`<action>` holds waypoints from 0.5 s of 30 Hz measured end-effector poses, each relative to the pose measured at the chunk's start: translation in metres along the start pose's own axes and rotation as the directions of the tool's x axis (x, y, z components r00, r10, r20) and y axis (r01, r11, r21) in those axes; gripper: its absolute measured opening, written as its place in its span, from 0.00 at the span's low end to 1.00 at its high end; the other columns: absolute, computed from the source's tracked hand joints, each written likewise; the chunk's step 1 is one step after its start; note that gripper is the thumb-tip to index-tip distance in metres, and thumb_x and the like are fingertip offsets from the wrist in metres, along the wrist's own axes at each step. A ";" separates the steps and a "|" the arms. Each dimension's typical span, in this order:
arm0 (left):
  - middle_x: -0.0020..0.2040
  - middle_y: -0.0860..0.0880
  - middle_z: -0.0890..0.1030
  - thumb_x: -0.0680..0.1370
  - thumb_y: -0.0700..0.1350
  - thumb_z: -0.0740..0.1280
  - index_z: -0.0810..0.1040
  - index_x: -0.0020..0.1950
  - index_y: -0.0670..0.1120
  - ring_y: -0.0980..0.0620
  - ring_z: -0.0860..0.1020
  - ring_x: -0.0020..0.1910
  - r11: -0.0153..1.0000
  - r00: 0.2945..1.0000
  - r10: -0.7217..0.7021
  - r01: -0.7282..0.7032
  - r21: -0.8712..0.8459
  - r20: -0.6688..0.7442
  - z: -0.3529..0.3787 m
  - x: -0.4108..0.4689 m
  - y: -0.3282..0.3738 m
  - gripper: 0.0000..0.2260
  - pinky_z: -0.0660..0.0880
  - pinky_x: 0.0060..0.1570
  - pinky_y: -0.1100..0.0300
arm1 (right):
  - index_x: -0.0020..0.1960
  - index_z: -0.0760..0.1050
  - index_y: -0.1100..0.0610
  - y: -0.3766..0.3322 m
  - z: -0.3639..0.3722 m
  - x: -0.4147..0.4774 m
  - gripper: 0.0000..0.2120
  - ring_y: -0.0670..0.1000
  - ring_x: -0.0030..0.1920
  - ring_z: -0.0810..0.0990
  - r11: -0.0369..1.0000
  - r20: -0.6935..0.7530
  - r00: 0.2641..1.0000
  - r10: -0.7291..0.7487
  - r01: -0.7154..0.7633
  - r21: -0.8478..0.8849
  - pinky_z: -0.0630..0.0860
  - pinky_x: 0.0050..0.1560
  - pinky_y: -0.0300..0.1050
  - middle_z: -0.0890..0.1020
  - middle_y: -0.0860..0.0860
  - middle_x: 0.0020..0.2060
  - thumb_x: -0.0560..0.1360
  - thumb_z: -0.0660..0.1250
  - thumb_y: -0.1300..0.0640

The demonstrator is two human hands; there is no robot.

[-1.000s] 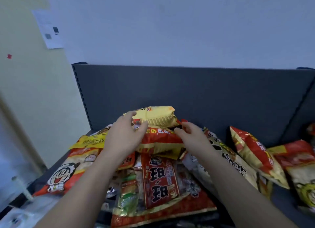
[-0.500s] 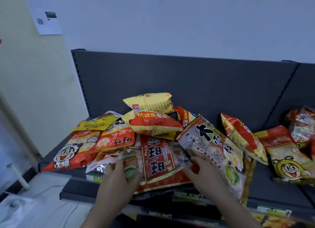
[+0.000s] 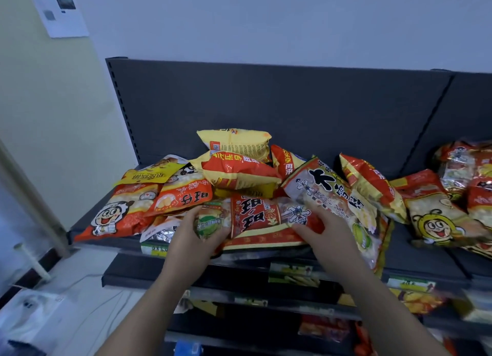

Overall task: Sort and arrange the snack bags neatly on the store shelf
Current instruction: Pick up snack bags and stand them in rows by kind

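Observation:
A heap of snack bags covers the dark shelf. At its front lies a flat red bag with black characters. My left hand grips its left end, where a green label shows. My right hand grips its right end, fingers curled over the edge. Behind it a puffy red and yellow bag carries a yellow bag on top. A large clear bag with black characters leans beside my right hand. A cartoon-face bag lies at the left.
Further red and yellow bags lie to the right, along with a red striped bag. The grey back panel rises behind the heap. Lower shelves with price tags jut out below. A cream wall stands left.
Both hands came down from the top bags at the back to the front of the heap. They now grip the ends of the flat red bag.

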State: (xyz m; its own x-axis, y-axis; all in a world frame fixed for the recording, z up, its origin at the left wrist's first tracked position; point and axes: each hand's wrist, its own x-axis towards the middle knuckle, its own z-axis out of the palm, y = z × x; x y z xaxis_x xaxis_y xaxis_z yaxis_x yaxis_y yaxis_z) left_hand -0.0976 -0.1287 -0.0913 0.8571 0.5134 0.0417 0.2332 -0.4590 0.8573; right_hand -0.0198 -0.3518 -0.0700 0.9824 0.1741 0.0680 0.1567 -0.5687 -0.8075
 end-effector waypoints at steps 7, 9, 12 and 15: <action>0.61 0.53 0.75 0.70 0.57 0.74 0.64 0.69 0.56 0.60 0.76 0.50 1.000 0.989 -0.011 0.013 -0.011 0.149 -0.016 -0.022 -0.021 0.31 0.77 0.48 0.57 | 0.49 0.74 0.57 0.008 -0.006 -0.036 0.17 0.48 0.38 0.75 0.978 0.053 0.981 0.185 -0.179 -0.111 0.72 0.37 0.43 0.77 0.51 0.40 0.72 0.72 0.45; 0.66 0.52 0.73 0.70 0.59 0.74 0.60 0.73 0.56 0.53 0.76 0.57 0.999 0.979 -0.036 0.034 0.010 0.200 -0.018 -0.023 -0.028 0.36 0.76 0.53 0.54 | 0.55 0.73 0.56 0.014 0.001 -0.037 0.21 0.48 0.42 0.76 0.973 0.058 0.973 0.224 -0.220 -0.068 0.72 0.39 0.44 0.78 0.51 0.47 0.72 0.72 0.42; 0.67 0.51 0.73 0.70 0.61 0.73 0.52 0.76 0.59 0.49 0.76 0.61 0.999 0.955 -0.048 0.049 0.004 0.294 -0.020 -0.021 -0.033 0.41 0.76 0.58 0.48 | 0.74 0.64 0.50 0.016 0.015 -0.037 0.34 0.49 0.59 0.74 0.976 0.069 0.974 0.218 -0.219 0.009 0.70 0.52 0.44 0.73 0.49 0.67 0.73 0.70 0.41; 0.61 0.53 0.75 0.72 0.56 0.73 0.51 0.77 0.61 0.53 0.79 0.54 0.995 0.924 -0.046 0.077 -0.068 0.379 -0.020 -0.019 -0.032 0.41 0.78 0.54 0.53 | 0.77 0.60 0.47 0.017 0.025 -0.041 0.36 0.50 0.70 0.69 0.977 0.086 0.975 0.205 -0.209 0.037 0.69 0.60 0.45 0.67 0.47 0.74 0.74 0.68 0.40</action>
State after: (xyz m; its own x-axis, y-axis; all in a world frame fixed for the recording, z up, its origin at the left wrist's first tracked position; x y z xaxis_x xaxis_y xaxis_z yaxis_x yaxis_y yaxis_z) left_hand -0.1304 -0.1090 -0.1088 0.9557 0.2204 -0.1953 0.2668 -0.3676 0.8909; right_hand -0.0596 -0.3484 -0.1012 0.9811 0.1224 -0.1497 -0.0558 -0.5621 -0.8252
